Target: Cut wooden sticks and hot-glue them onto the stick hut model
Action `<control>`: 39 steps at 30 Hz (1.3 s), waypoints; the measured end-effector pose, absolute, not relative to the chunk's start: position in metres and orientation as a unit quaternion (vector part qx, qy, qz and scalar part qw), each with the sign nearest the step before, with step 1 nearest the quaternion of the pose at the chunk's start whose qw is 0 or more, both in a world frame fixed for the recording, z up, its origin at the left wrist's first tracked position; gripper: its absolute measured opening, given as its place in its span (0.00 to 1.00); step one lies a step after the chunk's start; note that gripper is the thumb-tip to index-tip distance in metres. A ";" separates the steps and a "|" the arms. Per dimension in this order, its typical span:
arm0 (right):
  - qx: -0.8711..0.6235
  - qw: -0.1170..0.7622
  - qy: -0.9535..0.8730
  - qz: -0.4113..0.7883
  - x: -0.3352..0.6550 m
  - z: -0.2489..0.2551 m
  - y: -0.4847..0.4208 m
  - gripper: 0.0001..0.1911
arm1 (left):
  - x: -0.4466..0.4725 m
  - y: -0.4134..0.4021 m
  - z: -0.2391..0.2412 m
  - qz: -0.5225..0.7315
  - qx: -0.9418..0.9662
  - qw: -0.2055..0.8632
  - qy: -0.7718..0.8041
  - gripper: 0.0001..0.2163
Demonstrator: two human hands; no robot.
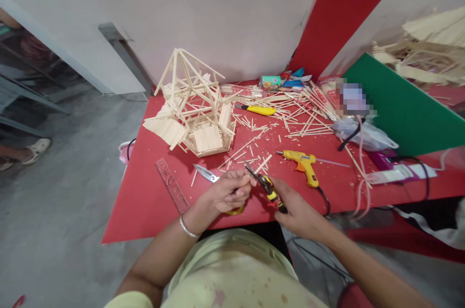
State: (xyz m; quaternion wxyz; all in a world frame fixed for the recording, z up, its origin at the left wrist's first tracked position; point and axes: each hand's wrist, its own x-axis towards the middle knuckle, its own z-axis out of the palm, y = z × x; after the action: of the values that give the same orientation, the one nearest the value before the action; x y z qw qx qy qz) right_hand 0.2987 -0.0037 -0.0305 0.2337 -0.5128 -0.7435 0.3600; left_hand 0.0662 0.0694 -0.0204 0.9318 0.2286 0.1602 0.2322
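My left hand (234, 191) is closed, thumb and fingertips pinched on a thin wooden stick (263, 163) that points away to the upper right. My right hand (300, 211) is wrapped round pliers (271, 191) with yellow and black handles. Their metal jaws lie across the stick, right beside my left fingertips; whether they touch it I cannot tell. Under my left hand lie scissors (205, 173), blades out to the left and part of a yellow handle showing below. Beyond my hands stands a stick-built model (209, 139) with an open, pointed roof frame.
A yellow glue gun (303, 165) with a cord lies right of the pliers. Behind are a yellow utility knife (259, 110) and loose sticks (308, 126). A clear ruler (170, 182) lies left on the red table (127, 211). A green board (403, 109) leans at right.
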 end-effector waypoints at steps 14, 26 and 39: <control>-0.520 0.246 -0.706 0.413 0.309 -0.022 -0.010 0.38 | 0.068 0.078 -0.002 0.314 0.344 0.837 0.287 0.14; -0.446 0.293 -0.309 0.787 0.302 -0.023 -0.021 0.29 | 0.065 0.090 -0.035 0.370 0.568 0.644 0.355 0.17; -0.305 0.209 -0.327 0.870 0.295 -0.027 -0.019 0.29 | 0.070 0.091 -0.025 0.436 0.583 0.571 0.380 0.26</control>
State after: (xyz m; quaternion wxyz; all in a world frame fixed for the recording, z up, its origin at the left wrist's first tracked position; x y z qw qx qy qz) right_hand 0.2953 -0.0189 -0.0268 0.2090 -0.3050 -0.3274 0.8696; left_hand 0.0696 0.0912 -0.0250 0.5707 0.5828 0.3800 0.4361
